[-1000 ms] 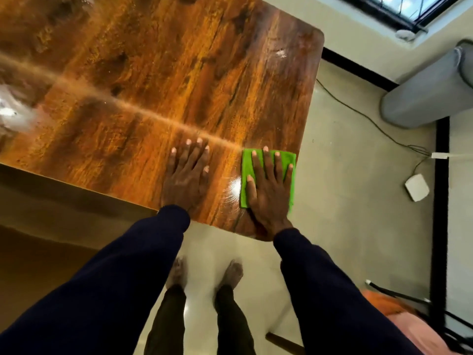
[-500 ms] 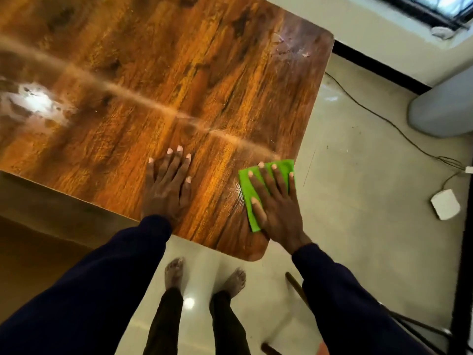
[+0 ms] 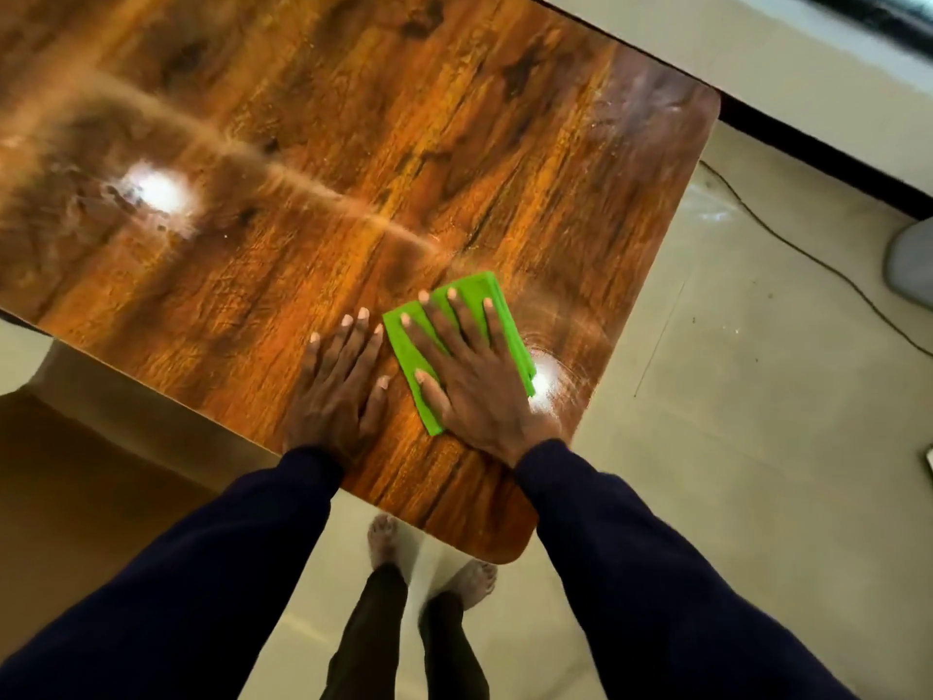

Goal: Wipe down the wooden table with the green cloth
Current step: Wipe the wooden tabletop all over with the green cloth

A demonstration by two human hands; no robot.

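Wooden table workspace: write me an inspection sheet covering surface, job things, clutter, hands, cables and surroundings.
Surface: glossy brown wooden table, glare spots, a pale streak across it.
Job's things: bright green fabric cloth lying flat near the table's right edge.
Clutter: nothing seen.
Hands: right hand pressing the cloth with spread fingers; left hand flat on bare wood beside it.
Cables: thin dark cable on the floor, right of the table.
Surroundings: pale tiled floor; bare feet below the table's near corner.

home room: wooden table, tiled floor
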